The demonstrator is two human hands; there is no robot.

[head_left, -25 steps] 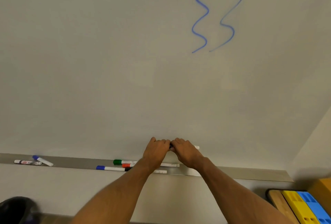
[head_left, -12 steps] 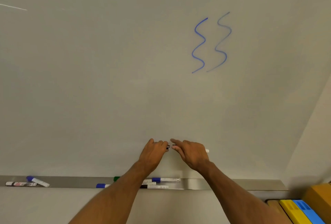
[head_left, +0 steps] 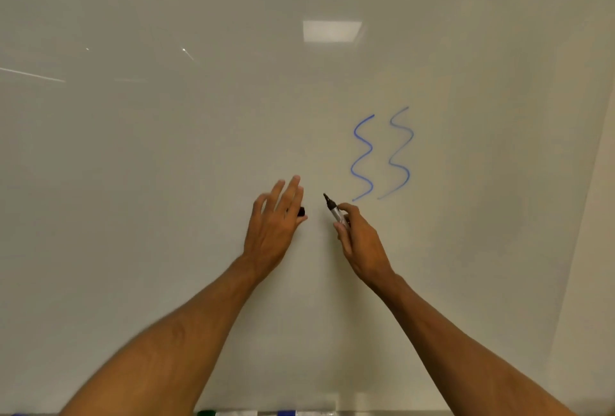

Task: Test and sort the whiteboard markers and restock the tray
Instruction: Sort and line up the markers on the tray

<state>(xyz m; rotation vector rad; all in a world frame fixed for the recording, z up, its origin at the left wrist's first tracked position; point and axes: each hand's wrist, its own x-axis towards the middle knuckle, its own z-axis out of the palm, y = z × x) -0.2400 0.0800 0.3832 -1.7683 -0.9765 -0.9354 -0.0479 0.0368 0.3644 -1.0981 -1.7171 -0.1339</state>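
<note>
My right hand (head_left: 361, 242) grips an uncapped black marker (head_left: 334, 210), its dark tip pointing up and left close to the whiteboard (head_left: 166, 182). My left hand (head_left: 274, 225) is raised beside it, fingers mostly extended, pinching the black cap (head_left: 301, 211) between thumb and fingers. Two blue wavy lines (head_left: 381, 156) are drawn on the board just right of the marker tip. Several markers (head_left: 246, 412) with green and blue caps lie in the tray at the bottom edge, mostly cut off.
Ceiling lights (head_left: 332, 31) reflect in the upper board. A wall (head_left: 592, 249) borders the whiteboard on the right.
The hands pulled the cap off the black marker and rose from tray height to mid-board. The view tilted up, so the tray sank to the bottom edge.
</note>
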